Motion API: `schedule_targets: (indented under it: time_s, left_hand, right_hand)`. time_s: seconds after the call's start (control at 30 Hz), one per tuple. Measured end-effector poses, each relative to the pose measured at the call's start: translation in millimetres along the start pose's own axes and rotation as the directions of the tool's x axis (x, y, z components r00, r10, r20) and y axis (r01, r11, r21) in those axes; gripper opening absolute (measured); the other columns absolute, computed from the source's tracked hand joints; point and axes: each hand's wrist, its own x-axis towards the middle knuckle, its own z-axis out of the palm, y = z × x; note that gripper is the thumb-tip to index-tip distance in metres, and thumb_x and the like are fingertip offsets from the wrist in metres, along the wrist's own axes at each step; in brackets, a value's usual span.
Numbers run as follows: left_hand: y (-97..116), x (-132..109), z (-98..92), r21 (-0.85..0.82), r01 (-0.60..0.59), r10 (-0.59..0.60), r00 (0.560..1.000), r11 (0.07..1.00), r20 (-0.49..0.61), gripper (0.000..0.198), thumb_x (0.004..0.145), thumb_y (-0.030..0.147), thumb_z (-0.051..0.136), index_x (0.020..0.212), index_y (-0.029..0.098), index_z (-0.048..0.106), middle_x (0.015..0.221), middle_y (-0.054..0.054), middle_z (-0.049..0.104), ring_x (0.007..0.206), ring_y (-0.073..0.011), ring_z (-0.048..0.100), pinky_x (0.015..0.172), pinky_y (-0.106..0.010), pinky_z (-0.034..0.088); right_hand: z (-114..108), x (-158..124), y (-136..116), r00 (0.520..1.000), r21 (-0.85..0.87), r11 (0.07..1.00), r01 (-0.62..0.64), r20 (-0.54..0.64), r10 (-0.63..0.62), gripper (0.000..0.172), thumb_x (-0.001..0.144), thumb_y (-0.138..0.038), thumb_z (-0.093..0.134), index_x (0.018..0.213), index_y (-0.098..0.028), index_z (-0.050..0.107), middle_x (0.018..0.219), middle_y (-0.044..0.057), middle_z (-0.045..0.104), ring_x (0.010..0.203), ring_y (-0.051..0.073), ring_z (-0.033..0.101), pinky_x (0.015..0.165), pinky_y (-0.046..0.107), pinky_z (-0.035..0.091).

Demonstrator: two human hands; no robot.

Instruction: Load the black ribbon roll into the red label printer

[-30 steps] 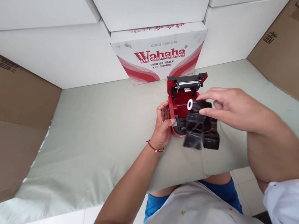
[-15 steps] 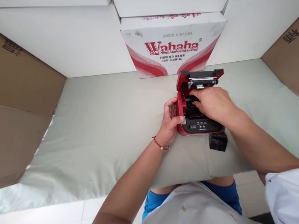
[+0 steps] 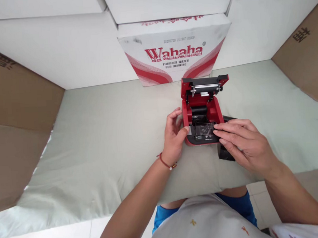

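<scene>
A small red-and-black label printer (image 3: pixel 218 110) stands on the cloth-covered table with its lid (image 3: pixel 205 81) raised. Inside lies a black roll (image 3: pixel 198 110). From it a glossy dark strip of film (image 3: pixel 206 129) stretches forward over the front panel. My left hand (image 3: pixel 174 134) grips the printer's left side, thumb on the front left corner and fingers along the wall. At the front right, my right hand (image 3: pixel 242 140) has its fingertips and thumb closed at the right edge of the film; the exact pinch is partly hidden.
Below the printer's front right corner lies a black boxy object (image 3: pixel 225 153), partly behind my right hand. A Wahaha water carton (image 3: pixel 175 55) stands behind the printer. White boxes (image 3: pixel 87 48) line the back, with brown cardboard (image 3: pixel 18 106) at the left and right.
My right hand has come out of the printer's inside and moved forward to its front right. The dark film now lies across the front panel. My left hand keeps its grip.
</scene>
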Motion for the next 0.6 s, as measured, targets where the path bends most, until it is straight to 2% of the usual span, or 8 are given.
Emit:
schedule_targets:
  time_s: [0.03,0.1,0.17,0.23,0.27,0.43,0.53,0.6]
  left_hand:
    - [4.5,-5.7,0.7,0.153,-0.11,0.121,0.991,0.982,-0.059,0.038,0.095,0.046,0.081,0.126,0.031,0.067,0.154,-0.008,0.06,0.153,-0.0322,0.052,0.132,-0.054,0.039]
    - [13.7,-18.4,3.6,0.463,-0.35,0.442,0.891,0.815,-0.106,0.025,0.098,0.032,0.077,0.123,0.033,0.071,0.138,-0.007,0.065,0.149,-0.0327,0.054,0.134,-0.059,0.035]
    - [21.2,-30.5,9.5,0.611,-0.555,0.627,0.77,0.564,0.12,0.036,0.094,0.019,0.074,0.125,0.037,0.074,0.128,-0.006,0.07,0.138,-0.0335,0.062,0.125,-0.059,0.047]
    - [25.7,-39.8,18.3,0.636,-0.69,0.653,0.663,0.345,0.364,0.049,0.089,0.014,0.071,0.132,0.037,0.075,0.123,-0.006,0.076,0.123,-0.0324,0.07,0.106,-0.052,0.056]
    - [26.8,-43.0,23.1,0.645,-0.713,0.633,0.639,0.275,0.437,0.052,0.089,0.014,0.071,0.136,0.036,0.074,0.121,-0.007,0.078,0.116,-0.0311,0.072,0.099,-0.049,0.056]
    - [25.8,-49.1,34.3,0.722,-0.674,0.526,0.675,0.156,0.517,0.057,0.095,0.015,0.07,0.151,0.029,0.068,0.113,-0.007,0.083,0.101,-0.0263,0.07,0.09,-0.043,0.044]
    - [19.6,-52.8,29.7,0.711,-0.669,0.498,0.702,0.217,0.508,0.063,0.098,0.017,0.07,0.158,0.037,0.063,0.119,-0.007,0.082,0.103,-0.0269,0.069,0.096,-0.043,0.042]
    - [14.1,-56.4,27.0,0.713,-0.651,0.495,0.724,0.26,0.48,0.064,0.099,0.019,0.071,0.158,0.042,0.063,0.121,-0.006,0.081,0.104,-0.0276,0.068,0.101,-0.045,0.041]
  right_hand:
    - [1.0,-3.2,0.2,1.0,0.002,1.0,0.004,-0.007,-0.004,0.04,0.104,-0.012,0.07,0.14,-0.027,0.077,0.136,0.01,0.083,0.122,0.032,0.075,0.102,0.056,0.065]
    - [2.3,-5.7,0.3,1.0,0.01,1.0,0.016,-0.017,-0.016,0.043,0.104,-0.011,0.069,0.143,-0.026,0.076,0.139,0.01,0.082,0.128,0.032,0.075,0.107,0.056,0.065]
    - [2.5,-5.5,0.6,0.999,0.017,1.0,0.027,-0.03,-0.026,0.043,0.104,-0.012,0.069,0.144,-0.028,0.077,0.138,0.008,0.083,0.132,0.032,0.074,0.109,0.056,0.065]
    - [1.8,-4.9,1.8,0.999,0.016,0.999,0.032,-0.036,-0.032,0.04,0.104,-0.013,0.069,0.14,-0.028,0.079,0.135,0.008,0.084,0.132,0.032,0.073,0.109,0.056,0.065]
    - [1.2,-4.9,2.7,0.999,0.012,0.999,0.035,-0.039,-0.034,0.038,0.104,-0.013,0.069,0.137,-0.027,0.08,0.133,0.009,0.084,0.132,0.032,0.072,0.109,0.055,0.065]
    - [-7.5,-3.0,10.3,0.999,0.043,0.998,0.042,-0.035,-0.041,0.019,0.102,-0.016,0.074,0.117,-0.024,0.084,0.118,0.01,0.084,0.124,0.031,0.071,0.104,0.05,0.064]
    - [-18.2,10.1,15.8,0.998,0.084,0.996,0.002,-0.056,0.003,0.016,0.106,-0.021,0.07,0.112,-0.029,0.083,0.119,0.006,0.084,0.122,0.03,0.072,0.106,0.051,0.062]
    - [-25.0,27.1,20.5,0.989,0.048,0.997,-0.059,-0.13,0.065,0.023,0.11,-0.025,0.063,0.121,-0.032,0.082,0.129,0.006,0.083,0.125,0.03,0.073,0.112,0.053,0.058]
